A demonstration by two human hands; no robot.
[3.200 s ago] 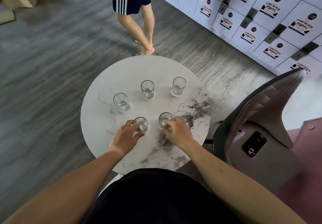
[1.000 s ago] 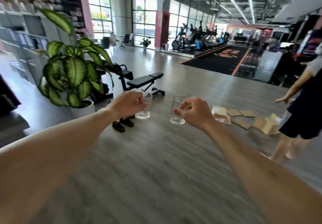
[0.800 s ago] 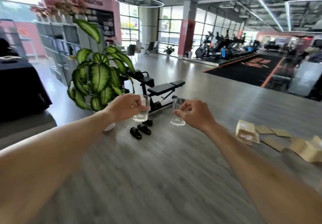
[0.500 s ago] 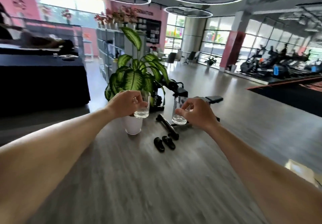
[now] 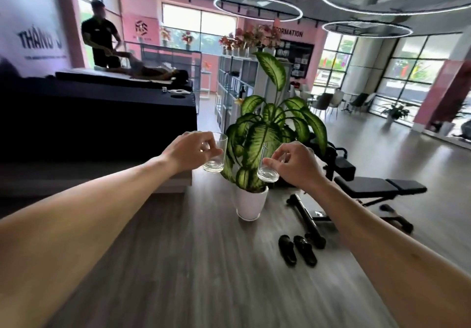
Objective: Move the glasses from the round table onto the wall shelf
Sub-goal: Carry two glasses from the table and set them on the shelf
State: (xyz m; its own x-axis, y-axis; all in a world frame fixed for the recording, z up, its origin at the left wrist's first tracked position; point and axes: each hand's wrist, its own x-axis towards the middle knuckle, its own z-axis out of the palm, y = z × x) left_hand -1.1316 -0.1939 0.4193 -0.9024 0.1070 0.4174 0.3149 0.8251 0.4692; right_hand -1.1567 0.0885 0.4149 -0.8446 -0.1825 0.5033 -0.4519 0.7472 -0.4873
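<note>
Clear glass, smooth and straight-sided with a thick heavy base: one tumbler in the left hand, a second tumbler in the right hand. Both carried upright in mid-air, apart from each other, at arm's length ahead of the body. Left grip clenched around its tumbler, thumb and fingers pressed on the near wall close to the rim. Right grip likewise clasping its tumbler from the right side, fingertips pinched on the wall above the base. Both arms bare, stretched forward.

Below, grey wood-grain plank floor, matt and streaked. Beyond the hands, a potted plant with broad, pointed, green-and-cream mottled leaves in a smooth white tapered pot, standing on the floor. To its right, a black padded weight bench on a dark metal frame, and near it a pair of black slippers lying side by side. Further back, behind the plant, an open grid shelf of pale metal frames, flowers along its top. Ring-shaped lights overhead.
</note>
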